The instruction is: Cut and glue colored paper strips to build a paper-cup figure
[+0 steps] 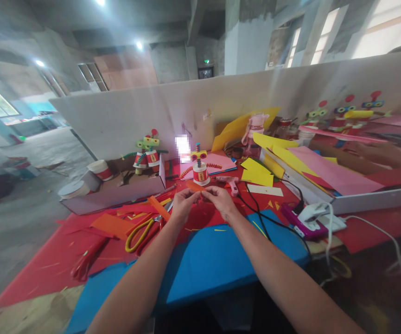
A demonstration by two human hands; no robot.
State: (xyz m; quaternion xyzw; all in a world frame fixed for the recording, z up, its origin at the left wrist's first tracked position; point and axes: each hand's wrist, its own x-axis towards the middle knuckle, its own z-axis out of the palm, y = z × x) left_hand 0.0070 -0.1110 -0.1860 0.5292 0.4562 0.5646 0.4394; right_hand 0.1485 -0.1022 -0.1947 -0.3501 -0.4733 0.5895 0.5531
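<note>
Both hands meet over the red table covering, pinching a small piece of orange paper [195, 186] between their fingertips. My left hand [183, 202] grips its left side, and my right hand [220, 199] grips its right side. Just behind them stands a paper-cup robot figure [200, 175] with a yellow eye piece, a coiled neck and folded-paper arms. Right of the figure lies a pink hot glue gun [232, 184]. Yellow-handled scissors [141, 235] rest left of my left forearm, beside orange paper strips [113, 225]. Blue sheets [214, 264] lie under my forearms.
Another box [117, 197] at left holds cup figures [147, 157] and a white roll. A large box [370, 200] of coloured paper stands at right, near a purple power strip [304, 222] with cables. Yellow paper [257, 171] lies behind the glue gun. A pale partition [144, 111] borders the table's back.
</note>
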